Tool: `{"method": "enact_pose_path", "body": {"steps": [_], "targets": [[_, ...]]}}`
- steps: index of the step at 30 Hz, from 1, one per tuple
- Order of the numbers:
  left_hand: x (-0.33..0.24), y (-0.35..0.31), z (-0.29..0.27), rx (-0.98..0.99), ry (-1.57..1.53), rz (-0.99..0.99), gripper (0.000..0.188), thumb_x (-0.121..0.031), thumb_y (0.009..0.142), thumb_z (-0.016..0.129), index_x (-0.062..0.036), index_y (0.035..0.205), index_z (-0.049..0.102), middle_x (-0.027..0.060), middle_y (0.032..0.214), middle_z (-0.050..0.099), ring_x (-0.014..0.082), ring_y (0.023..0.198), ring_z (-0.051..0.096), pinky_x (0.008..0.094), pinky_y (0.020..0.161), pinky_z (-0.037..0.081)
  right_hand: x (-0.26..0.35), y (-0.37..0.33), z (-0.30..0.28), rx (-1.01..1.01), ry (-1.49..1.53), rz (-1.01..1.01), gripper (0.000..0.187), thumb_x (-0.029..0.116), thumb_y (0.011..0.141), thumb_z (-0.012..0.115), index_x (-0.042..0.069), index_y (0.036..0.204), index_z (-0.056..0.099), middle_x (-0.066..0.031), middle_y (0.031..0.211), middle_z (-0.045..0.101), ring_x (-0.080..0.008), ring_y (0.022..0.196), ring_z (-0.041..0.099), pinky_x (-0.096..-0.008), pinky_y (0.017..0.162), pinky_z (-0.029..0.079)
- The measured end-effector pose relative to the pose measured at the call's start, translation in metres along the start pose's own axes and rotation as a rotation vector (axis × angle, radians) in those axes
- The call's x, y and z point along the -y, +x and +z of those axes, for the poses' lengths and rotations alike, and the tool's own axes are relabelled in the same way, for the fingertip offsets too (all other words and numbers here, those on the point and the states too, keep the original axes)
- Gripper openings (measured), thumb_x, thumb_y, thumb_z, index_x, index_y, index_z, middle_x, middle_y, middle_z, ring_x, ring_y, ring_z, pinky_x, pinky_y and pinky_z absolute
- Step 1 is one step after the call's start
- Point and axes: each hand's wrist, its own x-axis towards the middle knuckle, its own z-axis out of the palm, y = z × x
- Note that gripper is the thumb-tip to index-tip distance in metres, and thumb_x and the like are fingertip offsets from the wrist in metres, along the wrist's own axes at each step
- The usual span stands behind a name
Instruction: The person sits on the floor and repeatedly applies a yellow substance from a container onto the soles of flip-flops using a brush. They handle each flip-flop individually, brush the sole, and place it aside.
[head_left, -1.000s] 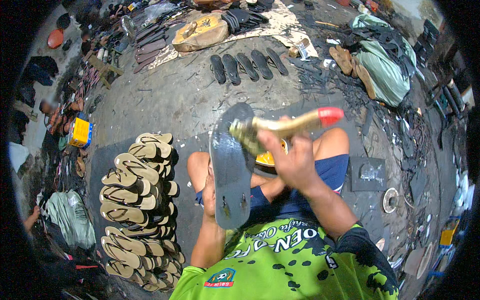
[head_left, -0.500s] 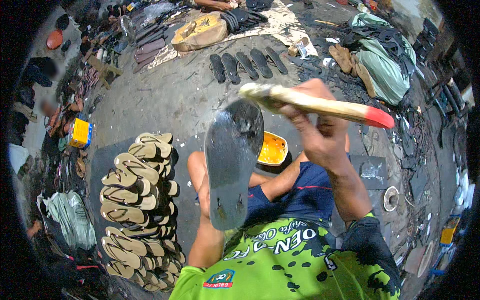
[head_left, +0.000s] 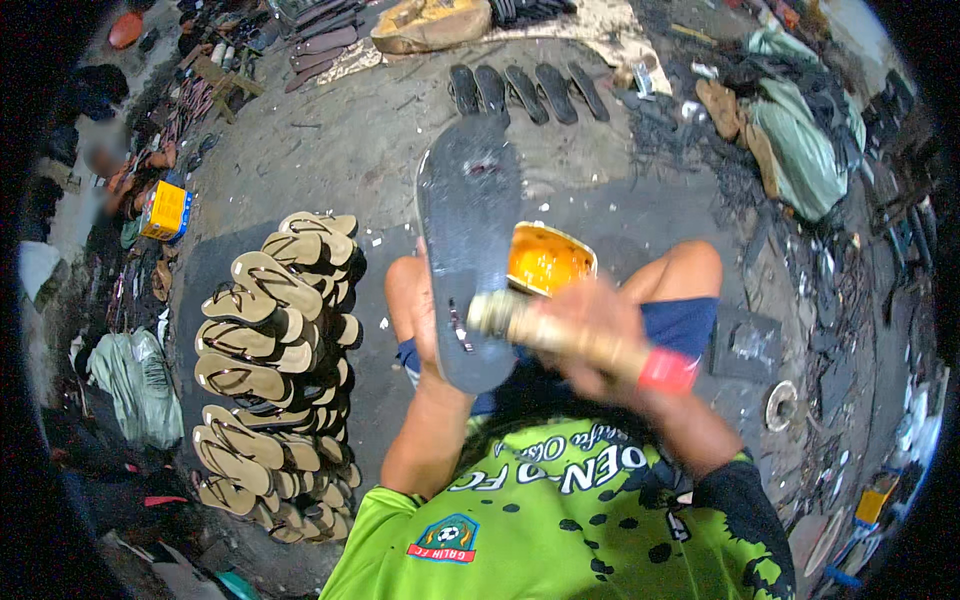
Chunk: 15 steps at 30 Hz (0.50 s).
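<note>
A dark flip-flop sole (head_left: 468, 225) is held upright before me, its underside showing, with wet, shiny glue-like streaks. My left hand (head_left: 427, 335), mostly hidden behind the sole, grips it by its left edge. In my right hand (head_left: 602, 325), blurred by motion, is a brush (head_left: 545, 335) with a pale wooden handle and a red end. The brush tip lies against the lower part of the sole, near the small strap holes. Just behind them, between my knees, stands a tub (head_left: 552, 262) of orange-yellow paste.
Rows of tan flip-flops (head_left: 245, 375) are stacked at my left. Several dark soles (head_left: 525, 95) lie ahead on the floor. A yellow-and-blue box (head_left: 166, 211) stands far left. Pale green sacks (head_left: 800, 150) and scraps lie at the right, with a round ring (head_left: 781, 406) nearer.
My right hand has brought the brush down from above the sole's top to its lower end. The sole has shifted upward in view, and the view itself has tilted down.
</note>
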Motion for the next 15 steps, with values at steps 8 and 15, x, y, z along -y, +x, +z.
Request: {"method": "enact_pose_path", "body": {"steps": [8,15], "targets": [[0.016,0.013,0.008,0.258,-0.061,-0.131,0.051,-0.043,0.103,0.037,-0.0018,0.127,0.054,0.0147,0.121,0.063,0.0294,0.107,0.063,0.0484,0.093,0.052,0.003,0.046,-0.030,-0.152,-0.345,-0.237,0.027,0.013,0.076,0.069,0.008,0.103,0.067,-0.0069,0.084,0.062,-0.0257,0.076,0.062,-0.0369,0.065,0.050],[-0.008,0.022,-0.007,0.232,-0.157,-0.209,0.052,-0.043,0.103,0.037,-0.0004,0.128,0.053,0.0183,0.119,0.063,0.0288,0.100,0.067,0.0427,0.084,0.057,0.031,-0.015,0.006,0.288,-0.098,-0.301,0.030,0.017,0.069,0.072,0.008,0.097,0.068,-0.0040,0.085,0.062,-0.0205,0.080,0.061,-0.0375,0.074,0.047]]}}
